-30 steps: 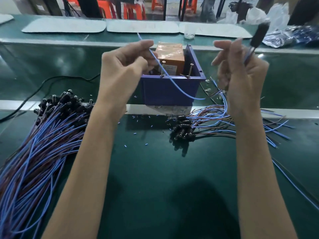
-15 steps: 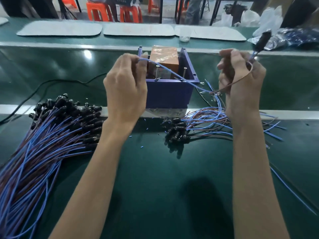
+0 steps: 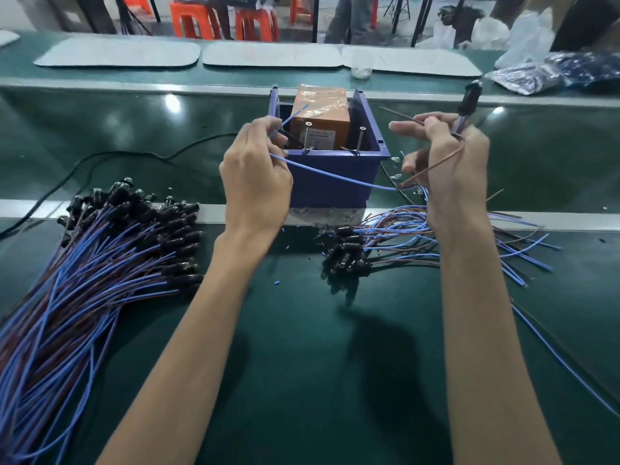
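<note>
The left hand (image 3: 255, 172) is raised in front of the blue box (image 3: 335, 193), its fingers curled and pinching a thin blue wire (image 3: 335, 175) near one end, with the short free tip poking up past the fingertips toward the orange block (image 3: 318, 109) that sits inside the box. From that pinch the blue wire sags across the box's front wall and runs to the right hand (image 3: 449, 162), which is held up just to the right of the box. The right hand's fingers are closed around the wire pair: a brown wire (image 3: 432, 167) loops out of the palm and back down to where the blue one comes in, and a black connector (image 3: 469, 99) sticks up above the knuckles. Exactly how the thumb clamps the wires is hard to make out from this angle. Two metal pins (image 3: 360, 139) stand upright at the box's near inner edge. On the green table (image 3: 302, 364), a large bundle (image 3: 84, 263) of blue and brown leads with black ends fans out on the left, and a smaller bundle (image 3: 345, 256) lies below the right wrist, its wires spreading rightward. A black cable (image 3: 100, 159) snakes along the far left
</note>
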Demonstrator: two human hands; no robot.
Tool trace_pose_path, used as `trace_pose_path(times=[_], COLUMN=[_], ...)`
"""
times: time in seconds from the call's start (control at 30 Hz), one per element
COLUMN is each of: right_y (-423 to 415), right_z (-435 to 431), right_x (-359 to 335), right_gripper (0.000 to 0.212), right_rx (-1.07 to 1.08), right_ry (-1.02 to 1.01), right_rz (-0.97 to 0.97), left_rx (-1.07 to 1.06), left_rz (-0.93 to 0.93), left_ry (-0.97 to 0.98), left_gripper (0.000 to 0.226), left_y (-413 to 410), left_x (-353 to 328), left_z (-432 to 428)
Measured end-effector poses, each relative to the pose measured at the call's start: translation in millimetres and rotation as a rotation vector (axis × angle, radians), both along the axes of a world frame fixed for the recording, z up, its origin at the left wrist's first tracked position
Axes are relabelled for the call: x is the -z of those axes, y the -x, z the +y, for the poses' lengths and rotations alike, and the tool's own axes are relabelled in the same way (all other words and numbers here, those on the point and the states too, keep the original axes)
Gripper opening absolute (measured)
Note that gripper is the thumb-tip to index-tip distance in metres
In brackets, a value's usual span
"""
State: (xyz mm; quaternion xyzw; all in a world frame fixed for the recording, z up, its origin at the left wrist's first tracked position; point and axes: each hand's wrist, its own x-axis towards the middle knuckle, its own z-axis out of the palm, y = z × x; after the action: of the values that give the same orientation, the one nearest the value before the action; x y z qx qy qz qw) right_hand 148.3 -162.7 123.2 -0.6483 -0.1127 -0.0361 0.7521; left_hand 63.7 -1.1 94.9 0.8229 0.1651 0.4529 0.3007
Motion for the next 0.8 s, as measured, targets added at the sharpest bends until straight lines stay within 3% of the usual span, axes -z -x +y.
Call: trace_pose_path(times=[0.33, 0.57, 0.8], right_y=[-7, -8, -8], right_z=[-3, -6, -4], right_x=[10, 11, 15], right_gripper=[0.015, 0.015, 0.01], right_rx=[0.065, 0.086, 0.144], right_ry=[0.093, 0.233, 0.374], right_rz=[-0.031, -0.197, -0.369], left_rx=[-0.024, 0.045, 0.08], left_rz=[-0.002, -0.106, -0.074], left_ry=[0.014, -0.04, -0.104], left_gripper=[0.024, 0.019, 0.02], left_y=[-1, 2, 3], left_x=[5, 1, 2], left_z=[10, 9, 10])
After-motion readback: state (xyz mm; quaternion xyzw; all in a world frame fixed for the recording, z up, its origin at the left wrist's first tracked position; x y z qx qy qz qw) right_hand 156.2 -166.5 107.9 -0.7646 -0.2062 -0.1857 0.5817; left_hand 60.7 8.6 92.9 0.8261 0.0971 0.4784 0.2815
